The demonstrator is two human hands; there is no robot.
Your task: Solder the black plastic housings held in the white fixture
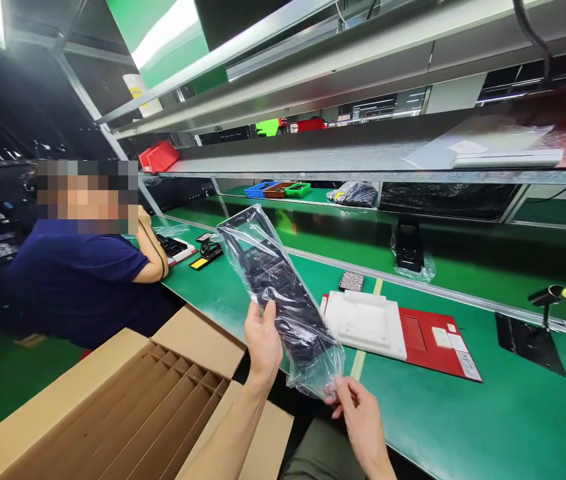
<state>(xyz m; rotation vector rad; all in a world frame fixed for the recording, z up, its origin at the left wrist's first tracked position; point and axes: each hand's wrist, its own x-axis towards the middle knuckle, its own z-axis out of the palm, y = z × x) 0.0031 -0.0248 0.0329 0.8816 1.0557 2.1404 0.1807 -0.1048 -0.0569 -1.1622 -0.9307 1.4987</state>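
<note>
A long black molded part (275, 280) lies inside a clear plastic bag (313, 381), held up at a slant over the near edge of the green table. My left hand (263, 343) is closed on its lower left side, with the thumb on top and the other fingers mostly hidden behind. At the lower right end, my right hand (360, 417) pinches the loose corner of the bag between thumb and fingers. To the right on the table, a white fixture block (365, 323) rests on a red board (425, 340).
An open cardboard box (217, 340) with dividers stands at the lower left. A co-worker (83, 267) sits beyond it. A screw tray (351, 280), another bagged black part (409, 247) and a screwdriver holder (537, 333) are on the table. Shelves (313, 150) hang above.
</note>
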